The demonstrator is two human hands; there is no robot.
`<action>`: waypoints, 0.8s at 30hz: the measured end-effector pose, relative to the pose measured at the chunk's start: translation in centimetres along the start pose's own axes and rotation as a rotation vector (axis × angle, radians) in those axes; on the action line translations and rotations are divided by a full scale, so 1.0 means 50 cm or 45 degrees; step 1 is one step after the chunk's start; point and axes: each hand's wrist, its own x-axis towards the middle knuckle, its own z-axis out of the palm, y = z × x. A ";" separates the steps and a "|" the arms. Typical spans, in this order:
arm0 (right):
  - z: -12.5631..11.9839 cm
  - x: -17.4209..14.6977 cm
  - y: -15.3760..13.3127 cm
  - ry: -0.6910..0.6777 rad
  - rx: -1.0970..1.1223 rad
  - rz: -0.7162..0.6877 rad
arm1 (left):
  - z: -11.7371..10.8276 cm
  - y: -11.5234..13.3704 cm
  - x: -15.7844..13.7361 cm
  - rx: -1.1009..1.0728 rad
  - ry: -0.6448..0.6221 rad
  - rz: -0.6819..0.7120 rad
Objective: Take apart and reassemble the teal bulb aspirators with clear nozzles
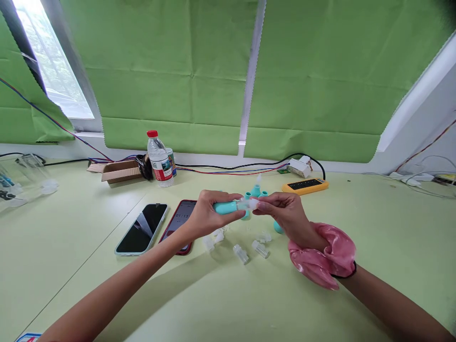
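My left hand (pixel 206 213) is closed around a small teal tube (pixel 225 208), which lies sideways in the fingers with a clear collar at its right end. Pinched between the thumb and fingers of my right hand (pixel 285 209) is a translucent white tip (pixel 252 204) that meets this collar. Whether the tip is fixed on, I cannot tell. Behind the hands stand several teal pieces (pixel 255 191), one with a pointed white top, partly hidden. Below the hands lie a clear plastic cap (pixel 241 254), another clear cap (pixel 260 249) and more small translucent pieces (pixel 209 243).
Left of the hands lie a black-screened phone (pixel 142 230) and a red-cased phone (pixel 183 213) showing a timer, partly covered by my left arm. Farther back are a water bottle (pixel 160 159), a cardboard box (pixel 123 172), cables and a yellow power strip (pixel 305 186).
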 end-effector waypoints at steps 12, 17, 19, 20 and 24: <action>-0.001 0.007 0.005 -0.036 0.203 0.281 | 0.013 -0.010 -0.007 0.196 0.087 0.222; 0.002 0.005 0.008 0.088 0.170 0.262 | 0.025 -0.021 -0.007 0.051 0.064 0.087; -0.002 0.009 0.002 0.174 0.094 0.185 | 0.021 -0.029 -0.001 0.012 -0.029 -0.006; -0.007 0.012 -0.003 0.230 0.015 0.118 | 0.016 -0.035 0.002 0.007 -0.080 -0.049; -0.047 0.033 -0.016 0.420 -0.541 -0.173 | -0.007 -0.069 0.015 0.210 -0.240 -0.144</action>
